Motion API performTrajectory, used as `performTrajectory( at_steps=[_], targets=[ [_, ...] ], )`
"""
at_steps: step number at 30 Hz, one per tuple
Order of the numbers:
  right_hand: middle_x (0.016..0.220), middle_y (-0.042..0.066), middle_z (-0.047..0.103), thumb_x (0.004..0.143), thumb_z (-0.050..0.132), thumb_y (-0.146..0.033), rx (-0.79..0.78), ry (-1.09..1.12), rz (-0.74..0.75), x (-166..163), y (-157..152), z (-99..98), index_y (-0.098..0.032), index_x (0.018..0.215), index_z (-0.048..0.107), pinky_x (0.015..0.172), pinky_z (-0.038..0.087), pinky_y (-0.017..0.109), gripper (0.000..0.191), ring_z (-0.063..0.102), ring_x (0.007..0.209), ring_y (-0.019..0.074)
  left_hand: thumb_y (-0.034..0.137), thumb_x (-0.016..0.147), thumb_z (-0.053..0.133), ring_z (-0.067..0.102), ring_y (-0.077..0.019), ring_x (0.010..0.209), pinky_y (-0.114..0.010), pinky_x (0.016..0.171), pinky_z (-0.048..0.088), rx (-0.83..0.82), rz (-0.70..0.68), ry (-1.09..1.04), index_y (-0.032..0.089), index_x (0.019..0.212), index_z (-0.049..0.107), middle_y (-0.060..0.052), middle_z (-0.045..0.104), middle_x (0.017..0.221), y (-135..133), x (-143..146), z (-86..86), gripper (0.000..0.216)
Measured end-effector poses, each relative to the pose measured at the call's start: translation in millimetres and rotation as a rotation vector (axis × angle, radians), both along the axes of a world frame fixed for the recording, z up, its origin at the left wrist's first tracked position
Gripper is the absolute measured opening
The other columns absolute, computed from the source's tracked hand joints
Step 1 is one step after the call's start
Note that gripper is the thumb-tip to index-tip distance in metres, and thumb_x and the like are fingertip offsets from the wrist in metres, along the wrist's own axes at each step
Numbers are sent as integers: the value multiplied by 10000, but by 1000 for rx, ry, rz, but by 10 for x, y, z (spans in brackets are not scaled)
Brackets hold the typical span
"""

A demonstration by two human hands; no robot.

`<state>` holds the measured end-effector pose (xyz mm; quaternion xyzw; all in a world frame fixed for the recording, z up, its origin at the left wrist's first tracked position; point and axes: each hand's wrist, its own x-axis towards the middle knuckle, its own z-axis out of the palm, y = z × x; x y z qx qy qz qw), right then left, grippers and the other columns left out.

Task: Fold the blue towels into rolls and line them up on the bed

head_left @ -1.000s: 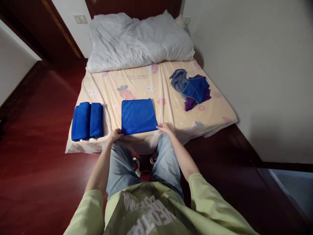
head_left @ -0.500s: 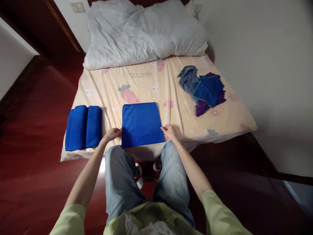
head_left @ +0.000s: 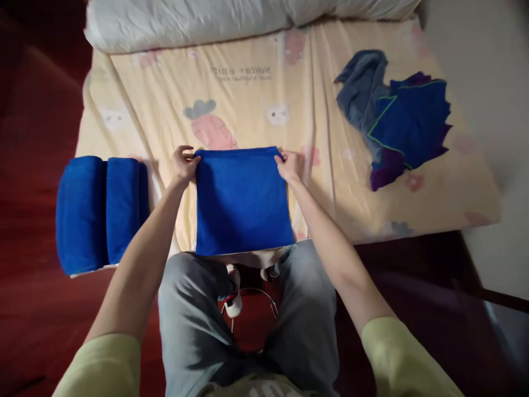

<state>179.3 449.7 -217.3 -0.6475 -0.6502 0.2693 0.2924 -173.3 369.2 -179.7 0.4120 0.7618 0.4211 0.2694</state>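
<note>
A blue towel (head_left: 242, 204) lies flat in a squarish shape at the bed's front edge, just before my knees. My left hand (head_left: 184, 164) pinches its far left corner between thumb and finger. At the far right corner, my right hand (head_left: 289, 165) pinches the cloth in the same way. The towel's far edge runs nearly straight between the two hands. Left of my left forearm, folded blue towels (head_left: 82, 215) rest side by side in two stacks near the bed's edge.
A patterned yellow sheet (head_left: 248, 110) covers the bed. On its right side lies a loose heap of cloths: a grey-blue cloth (head_left: 363, 82), a blue one with green edging (head_left: 417, 121) and a purple one (head_left: 386, 171). A white quilt (head_left: 185, 25) lies across the far end.
Both hands have moved from the towel's near sides to its far corners and now grip them. The view has tilted down and come closer to the bed.
</note>
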Motion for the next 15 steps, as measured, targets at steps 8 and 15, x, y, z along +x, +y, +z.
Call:
performTrajectory(
  at_steps=[8,15],
  targets=[
    [1306,141,632,995,643,-394,234,-121,199,62,-48,139,-253,1247,703,1150,506,584,295,610,1291,337,273,815,702,643,-301,1120,-478,1054,543,121,-245,322,211,1024,700,-123,665,1117,60,-31,-60,218],
    [1301,134,659,1010,601,-414,154,-240,552,84,140,374,-277,1298,708,1190,478,595,336,559,1348,348,239,821,637,670,-284,1038,-456,1048,541,67,-521,456,196,874,721,-128,706,1026,217,-191,1,108]
  ],
)
